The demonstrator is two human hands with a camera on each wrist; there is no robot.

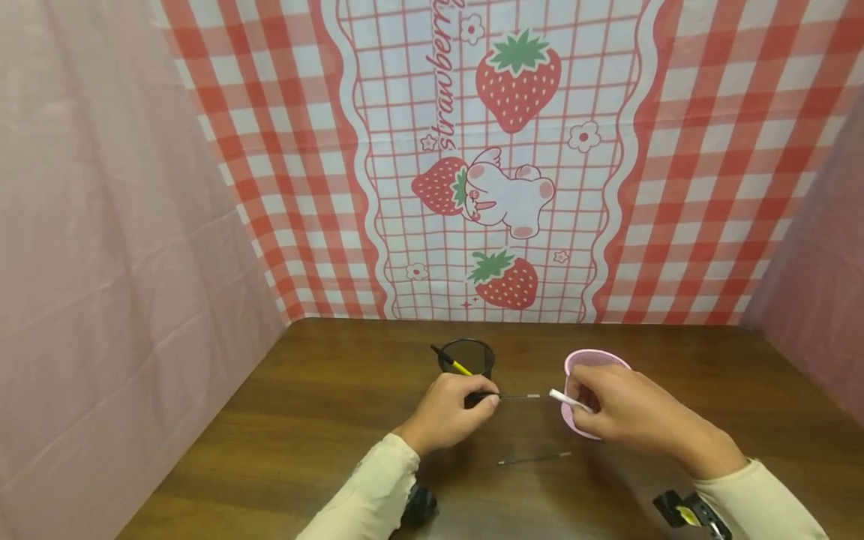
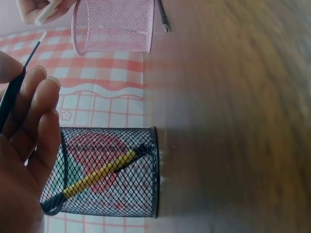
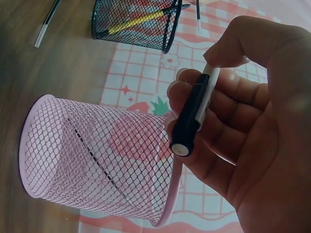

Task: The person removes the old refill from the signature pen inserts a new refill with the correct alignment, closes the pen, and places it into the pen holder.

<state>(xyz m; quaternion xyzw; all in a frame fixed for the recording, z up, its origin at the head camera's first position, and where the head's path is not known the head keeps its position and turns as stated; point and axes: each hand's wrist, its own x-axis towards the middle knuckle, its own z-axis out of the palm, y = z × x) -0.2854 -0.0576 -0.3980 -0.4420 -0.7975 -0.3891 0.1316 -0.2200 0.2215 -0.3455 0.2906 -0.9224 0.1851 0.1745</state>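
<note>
In the head view, my left hand (image 1: 448, 411) pinches a dark slim pen part (image 2: 11, 97) between thumb and fingers. A thin refill-like rod (image 1: 520, 395) with a pale tip sticks out of it toward the right. My right hand (image 1: 631, 409) grips a white pen barrel (image 1: 565, 399) over the pink mesh cup (image 1: 597, 352). From the right wrist, the barrel's black end with a clip (image 3: 190, 114) shows, close to that cup's rim. A thin dark stick (image 3: 97, 160) leans inside the pink cup.
A black mesh cup (image 2: 156, 189) stands behind my left hand, with a yellow and black pen (image 2: 99, 173) leaning in it. Another thin refill (image 1: 533, 458) lies on the brown wooden table (image 1: 324, 420) in front of the hands. Behind hangs a strawberry-print checked cloth (image 1: 499, 187).
</note>
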